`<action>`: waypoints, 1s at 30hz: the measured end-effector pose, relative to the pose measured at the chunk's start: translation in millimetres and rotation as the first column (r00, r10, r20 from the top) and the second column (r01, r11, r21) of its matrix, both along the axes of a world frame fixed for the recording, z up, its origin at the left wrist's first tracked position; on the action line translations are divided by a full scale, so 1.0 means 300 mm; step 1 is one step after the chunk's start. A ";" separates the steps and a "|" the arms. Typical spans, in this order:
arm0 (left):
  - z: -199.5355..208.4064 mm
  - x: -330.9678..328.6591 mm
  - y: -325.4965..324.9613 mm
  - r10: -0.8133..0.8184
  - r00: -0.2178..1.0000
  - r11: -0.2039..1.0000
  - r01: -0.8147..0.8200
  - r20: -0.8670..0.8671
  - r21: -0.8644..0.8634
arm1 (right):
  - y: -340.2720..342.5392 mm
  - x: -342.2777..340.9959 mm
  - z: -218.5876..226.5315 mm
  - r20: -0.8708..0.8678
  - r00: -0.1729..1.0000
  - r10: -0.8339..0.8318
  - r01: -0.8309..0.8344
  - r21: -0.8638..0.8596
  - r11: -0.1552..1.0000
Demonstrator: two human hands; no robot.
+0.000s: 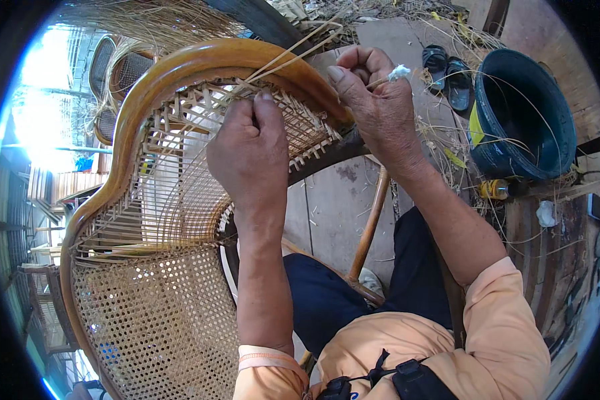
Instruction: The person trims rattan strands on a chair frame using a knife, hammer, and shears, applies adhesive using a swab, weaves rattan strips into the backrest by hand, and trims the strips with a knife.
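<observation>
A chair with a glossy curved wooden frame (123,127) stands before me on the left. Its lower panel of woven cane (153,320) has a fine holed pattern, while the upper part holds more open rows of strands (173,187). My left hand (250,150) is closed at the upper weave, thumb and finger pinching a cane strand. Loose pale cane strands (293,55) rise from beside its fingertips across the frame. Right of the frame, my right hand (383,113) is raised with fingers curled together; what they pinch is unclear. A white tuft (399,72) shows at its knuckles.
A dark teal bucket (523,117) sits at the right, with a pair of sandals (448,73) beside it. Near its base lies a yellow bottle (495,189). Cane scraps litter the boards (340,207). Other cane-woven chairs (128,72) stand at the far left.
</observation>
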State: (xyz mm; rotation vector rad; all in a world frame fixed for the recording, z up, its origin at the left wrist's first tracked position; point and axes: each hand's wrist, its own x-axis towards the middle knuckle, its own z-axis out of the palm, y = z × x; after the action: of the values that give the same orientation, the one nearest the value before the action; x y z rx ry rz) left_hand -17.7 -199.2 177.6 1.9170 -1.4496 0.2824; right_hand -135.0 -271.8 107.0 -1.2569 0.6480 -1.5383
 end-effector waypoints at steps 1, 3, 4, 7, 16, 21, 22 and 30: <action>-0.002 0.007 -0.002 0.019 1.000 1.000 -0.019 0.008 0.009 | 0.001 0.002 0.004 -0.015 1.000 -0.003 0.003 -0.005 1.000; -0.001 0.020 -0.001 0.007 0.997 0.999 -0.009 0.076 0.033 | 0.003 0.007 0.020 -0.039 0.999 -0.024 0.023 -0.007 1.000; 0.004 0.027 0.002 0.059 0.996 0.995 -0.064 0.059 0.073 | 0.004 0.012 0.031 -0.021 1.000 -0.007 0.007 0.007 1.000; 0.013 0.035 -0.005 0.077 0.996 0.990 -0.070 -0.054 0.121 | 0.002 -0.015 0.050 -0.012 1.000 -0.008 0.009 0.074 0.997; -0.007 0.063 0.053 0.036 0.998 0.996 -0.032 -0.045 0.089 | 0.382 -0.609 -0.099 -0.706 0.706 0.051 0.186 0.255 0.949; -0.213 0.095 0.246 -0.061 0.948 0.991 0.095 -0.313 0.093 | 0.646 -0.960 -0.227 -0.891 0.412 0.191 0.566 0.414 0.713; -0.269 0.094 0.274 -0.127 0.924 0.985 0.159 -0.360 0.060 | 0.687 -0.999 -0.257 -0.911 0.400 0.102 0.620 0.350 0.702; -0.509 0.129 0.410 -0.093 0.687 0.989 0.146 -0.720 0.012 | 0.727 -1.294 -0.351 -0.985 0.058 -0.160 0.775 -0.057 0.629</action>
State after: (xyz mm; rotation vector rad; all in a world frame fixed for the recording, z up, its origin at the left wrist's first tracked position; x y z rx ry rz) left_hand 20.8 -76.2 24.9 1.6714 -1.0258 -0.5528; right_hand -523.2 -53.8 1.6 -1.5078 2.4399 -0.6722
